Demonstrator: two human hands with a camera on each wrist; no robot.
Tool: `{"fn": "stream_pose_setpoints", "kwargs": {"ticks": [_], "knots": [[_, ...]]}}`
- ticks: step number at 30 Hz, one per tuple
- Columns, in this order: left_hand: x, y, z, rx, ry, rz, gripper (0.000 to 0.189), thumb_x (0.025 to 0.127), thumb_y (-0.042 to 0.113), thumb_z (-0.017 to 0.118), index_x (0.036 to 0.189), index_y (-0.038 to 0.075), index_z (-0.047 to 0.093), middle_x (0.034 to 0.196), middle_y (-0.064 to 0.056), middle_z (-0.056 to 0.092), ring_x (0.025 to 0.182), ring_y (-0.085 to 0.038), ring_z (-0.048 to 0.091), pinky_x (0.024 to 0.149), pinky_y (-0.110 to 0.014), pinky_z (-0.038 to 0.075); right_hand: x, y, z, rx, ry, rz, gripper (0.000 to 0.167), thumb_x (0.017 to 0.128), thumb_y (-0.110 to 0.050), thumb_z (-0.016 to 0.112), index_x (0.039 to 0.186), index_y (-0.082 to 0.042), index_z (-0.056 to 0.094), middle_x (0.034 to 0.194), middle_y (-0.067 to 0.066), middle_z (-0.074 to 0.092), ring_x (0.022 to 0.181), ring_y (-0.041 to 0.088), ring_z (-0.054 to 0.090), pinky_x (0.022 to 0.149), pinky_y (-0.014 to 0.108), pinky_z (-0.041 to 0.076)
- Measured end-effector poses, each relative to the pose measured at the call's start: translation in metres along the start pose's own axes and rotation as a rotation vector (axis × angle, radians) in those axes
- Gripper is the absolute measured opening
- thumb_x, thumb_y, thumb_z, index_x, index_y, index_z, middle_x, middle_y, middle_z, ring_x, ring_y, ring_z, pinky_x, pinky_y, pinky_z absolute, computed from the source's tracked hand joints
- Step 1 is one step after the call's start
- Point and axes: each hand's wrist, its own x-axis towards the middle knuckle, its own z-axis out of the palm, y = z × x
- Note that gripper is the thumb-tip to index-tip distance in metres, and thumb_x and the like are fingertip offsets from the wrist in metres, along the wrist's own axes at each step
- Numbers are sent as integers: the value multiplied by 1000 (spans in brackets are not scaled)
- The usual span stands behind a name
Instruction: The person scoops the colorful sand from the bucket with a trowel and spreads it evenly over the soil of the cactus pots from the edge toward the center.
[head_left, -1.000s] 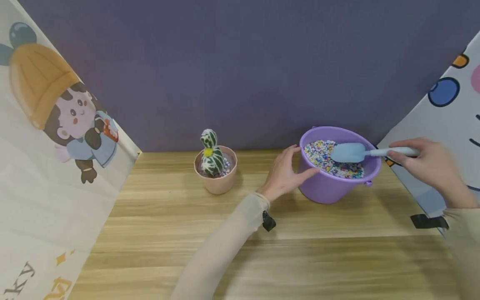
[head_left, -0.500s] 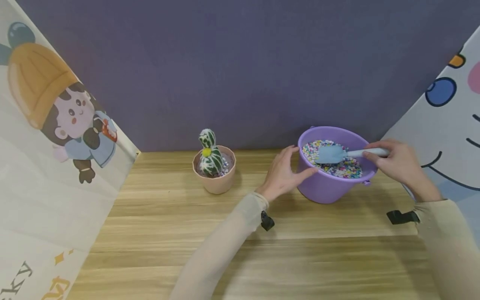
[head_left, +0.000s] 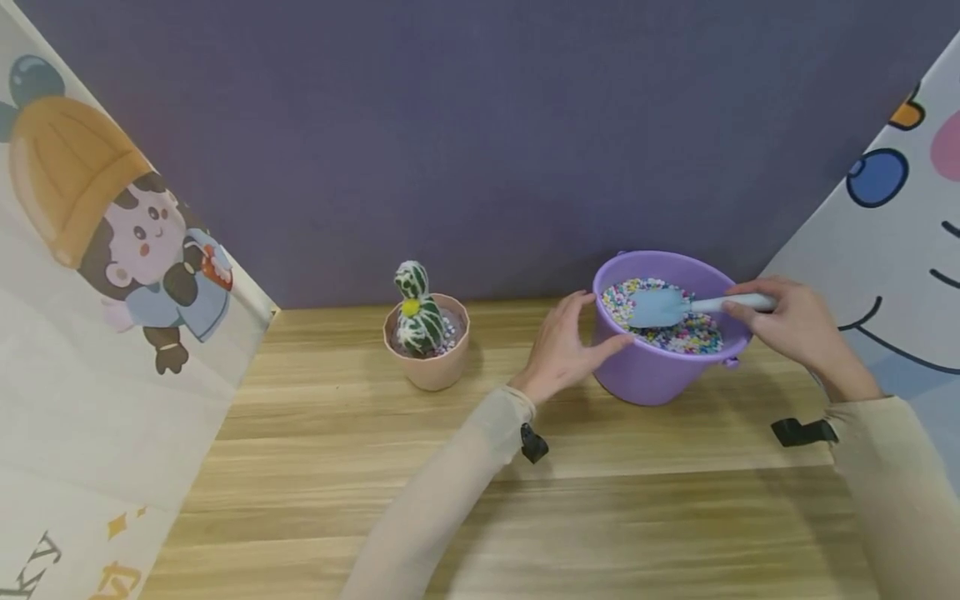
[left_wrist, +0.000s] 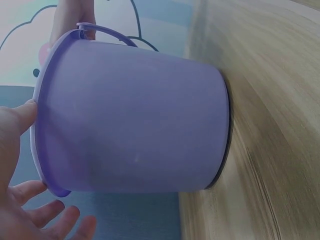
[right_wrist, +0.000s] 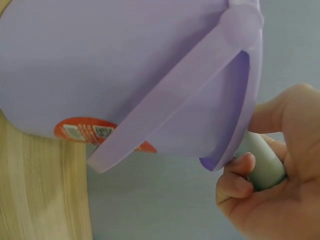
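Note:
In the head view, a purple bucket stands at the right of the table, holding small multicoloured beads. My right hand grips the pale handle of a light blue toy shovel, whose blade lies over the beads inside the rim. The right wrist view shows the thumb and fingers curled round the handle close to the rim. With thumb and index fingertip my left hand touches the bucket's rim. Its other fingers spread loosely beside the bucket in the left wrist view.
Left of the bucket stands a pink pot with a cactus bearing a yellow flower. A dark wall rises behind the wooden table. Printed panels close off both sides. The bucket's handle hangs down on its right side.
My right hand has moved left, bringing the shovel's blade further in over the beads. Over the last half second it has barely moved. The left hand has stayed at the rim.

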Motion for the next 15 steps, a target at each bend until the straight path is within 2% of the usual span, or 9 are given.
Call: {"fn": "stream_pose_setpoints", "kwargs": {"ticks": [8, 15], "knots": [[0, 0, -1, 0, 1, 4, 88, 91, 61, 77, 160, 17, 47, 170, -4, 43, 155, -26, 43, 128, -52, 38, 0, -1, 1, -10, -6, -27, 36, 104, -25, 69, 120, 6, 74, 110, 31, 67, 81, 24, 51, 61, 25, 37], [0, 0, -1, 3, -3, 2, 89, 90, 62, 77, 160, 17, 46, 170, -3, 42, 156, -26, 41, 128, -53, 37, -8, 2, 1, 55, 6, 6, 38, 105, -28, 67, 125, 4, 72, 119, 31, 67, 77, 7, 50, 61, 21, 39]]}}
